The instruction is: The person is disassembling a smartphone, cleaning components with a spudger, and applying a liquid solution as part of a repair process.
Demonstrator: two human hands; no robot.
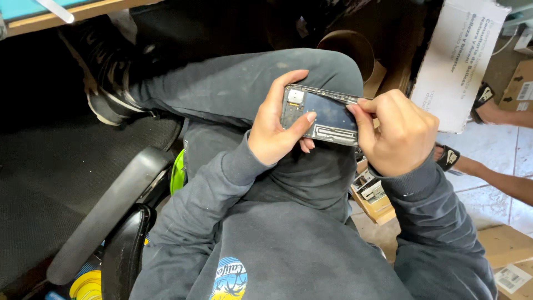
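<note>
Gripping an opened smartphone above the raised knee, left hand is clasping its end; right hand is pinching its edge (slipping could drop it).

Cluttered repair workshop, stacked cardboard boxes, workbench edge, office chair, tiled floor

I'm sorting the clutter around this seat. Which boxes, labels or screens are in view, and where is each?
Opened phone: dark flat slab, inner parts showing, held over the knee by the left hand and right hand.
White box: upper right, tilted, dark print on its side.
Brown cardboard box: lower right floor, white label.
Small open box: under the right wrist, pale packets inside.
</note>
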